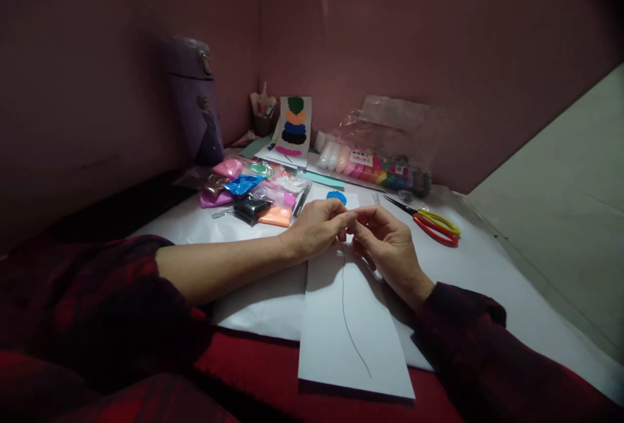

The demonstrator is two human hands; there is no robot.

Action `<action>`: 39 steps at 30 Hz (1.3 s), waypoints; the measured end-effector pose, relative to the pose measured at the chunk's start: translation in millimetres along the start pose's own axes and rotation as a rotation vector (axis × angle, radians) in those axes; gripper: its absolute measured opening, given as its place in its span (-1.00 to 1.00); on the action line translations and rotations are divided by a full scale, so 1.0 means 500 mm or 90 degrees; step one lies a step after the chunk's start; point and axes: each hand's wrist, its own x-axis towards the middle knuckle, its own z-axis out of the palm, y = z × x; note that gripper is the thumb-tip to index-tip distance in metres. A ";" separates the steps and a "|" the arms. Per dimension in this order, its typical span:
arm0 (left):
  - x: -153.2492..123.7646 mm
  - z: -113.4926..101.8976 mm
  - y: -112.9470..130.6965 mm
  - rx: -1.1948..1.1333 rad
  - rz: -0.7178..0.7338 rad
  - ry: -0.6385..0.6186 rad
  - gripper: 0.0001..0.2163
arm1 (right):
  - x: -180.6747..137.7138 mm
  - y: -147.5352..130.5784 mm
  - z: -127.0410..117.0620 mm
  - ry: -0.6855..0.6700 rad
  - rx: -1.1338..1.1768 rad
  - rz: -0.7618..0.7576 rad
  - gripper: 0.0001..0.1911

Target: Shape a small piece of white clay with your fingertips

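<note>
My left hand [319, 225] and my right hand [387, 241] meet over a long strip of white paper [324, 338]. The fingertips of both are pinched together, and whatever sits between them is too small or hidden to name. A thin dark curved line [344, 306] runs down the paper below my fingers. Just beyond my hands, a blue patch [336, 197] with a wavy edge lies near the paper's far end. The lower end of the strip juts past the table's near edge.
Small bags of coloured clay [244, 186] lie left of my hands. Scissors [429, 220] with red and yellow handles rest on the right. Behind stand a purple flask [197, 111], a card with coloured patches [295, 127], a brush cup [263, 123] and a clear pack of clay [373, 163].
</note>
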 end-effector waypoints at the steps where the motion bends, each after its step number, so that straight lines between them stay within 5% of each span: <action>1: 0.000 0.000 0.001 -0.004 0.000 -0.001 -0.71 | 0.000 0.000 0.000 0.005 0.002 -0.002 -0.80; 29: -0.003 0.003 0.010 -0.047 0.004 0.014 -0.80 | -0.004 -0.006 0.004 0.026 0.017 -0.015 -0.71; 39: -0.003 -0.001 0.015 -0.060 -0.033 0.017 -0.75 | -0.003 -0.007 0.008 0.062 -0.021 -0.051 -0.87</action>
